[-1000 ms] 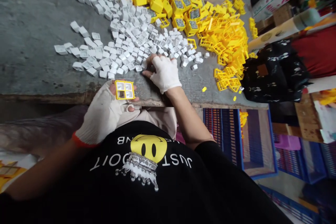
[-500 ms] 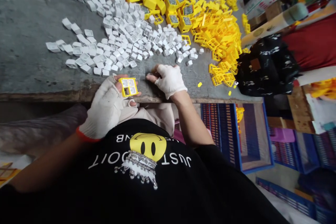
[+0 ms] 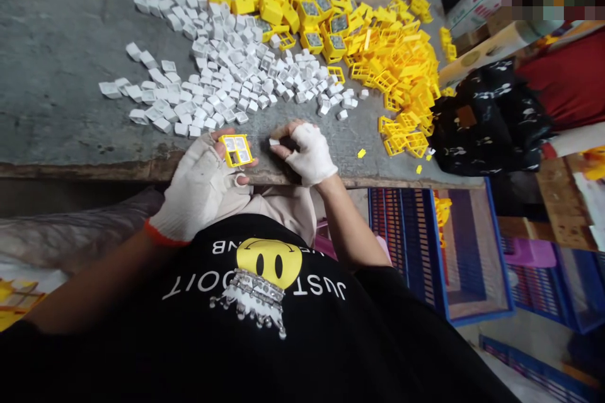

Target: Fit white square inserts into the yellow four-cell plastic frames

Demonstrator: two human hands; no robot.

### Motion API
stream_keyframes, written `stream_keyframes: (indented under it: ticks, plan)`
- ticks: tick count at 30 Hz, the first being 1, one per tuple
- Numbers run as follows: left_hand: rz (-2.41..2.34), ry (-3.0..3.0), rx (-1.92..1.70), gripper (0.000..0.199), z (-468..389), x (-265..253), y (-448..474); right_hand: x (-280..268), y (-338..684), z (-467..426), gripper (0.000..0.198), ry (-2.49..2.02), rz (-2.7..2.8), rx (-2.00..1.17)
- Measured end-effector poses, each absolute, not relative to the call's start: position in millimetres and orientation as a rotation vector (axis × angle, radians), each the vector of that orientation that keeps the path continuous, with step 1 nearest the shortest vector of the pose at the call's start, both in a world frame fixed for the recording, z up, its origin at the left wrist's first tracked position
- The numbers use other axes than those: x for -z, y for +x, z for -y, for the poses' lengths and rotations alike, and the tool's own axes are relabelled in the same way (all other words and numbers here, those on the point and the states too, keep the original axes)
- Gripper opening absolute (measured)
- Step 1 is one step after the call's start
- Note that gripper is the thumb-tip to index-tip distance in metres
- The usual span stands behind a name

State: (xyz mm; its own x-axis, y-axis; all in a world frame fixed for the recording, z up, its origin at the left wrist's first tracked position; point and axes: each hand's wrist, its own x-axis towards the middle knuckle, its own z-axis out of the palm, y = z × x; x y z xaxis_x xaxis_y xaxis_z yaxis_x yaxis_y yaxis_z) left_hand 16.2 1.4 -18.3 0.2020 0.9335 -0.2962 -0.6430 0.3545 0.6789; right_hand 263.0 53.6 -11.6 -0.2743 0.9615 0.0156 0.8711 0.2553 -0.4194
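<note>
My left hand [image 3: 196, 179], in a white fingerless glove with an orange cuff, holds a small yellow plastic frame [image 3: 230, 160] at the table's front edge. White pieces [image 3: 242, 142] fill three of its four openings; the lower left one is dark. My right hand [image 3: 307, 154], gloved the same way, is just right of the frame, apart from it. Between its thumb and forefinger is a small white plastic piece [image 3: 273, 141], partly hidden. Beyond both hands spreads a heap of similar white pieces [image 3: 222, 85].
Empty yellow frames [image 3: 401, 63] are heaped at the right. Yellow blocks with grey faces [image 3: 312, 12] stand at the back. A black bag [image 3: 491, 119] lies at the table's right end. Below the grey table [image 3: 57, 94] stand blue crates [image 3: 501, 264].
My right hand has turned slightly, and a white piece now shows at its fingertips. My left hand and the frame have shifted a little to the right and up in the view.
</note>
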Motion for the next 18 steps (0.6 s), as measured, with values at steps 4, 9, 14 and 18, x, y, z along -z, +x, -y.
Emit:
stream_keyframes:
  ticks: [4,9,14,18]
  plan:
    - [-0.673,0.451,-1.151,0.036,-1.2,16.9,25.6,-9.8,258.9,-23.4,0.023,-1.406,2.227,-0.444]
    - [-0.569,0.467,-1.174,0.041,-0.9,15.9,38.3,-15.0,243.9,-2.9,0.028,-1.42,2.155,-0.41]
    - [-0.653,0.563,-1.229,0.038,-0.9,22.1,43.2,5.8,242.7,-1.0,0.031,-1.294,2.086,-0.375]
    - [-0.73,0.624,-1.268,0.035,-10.9,32.9,40.8,15.8,244.8,-9.9,0.021,-1.221,2.122,-0.374]
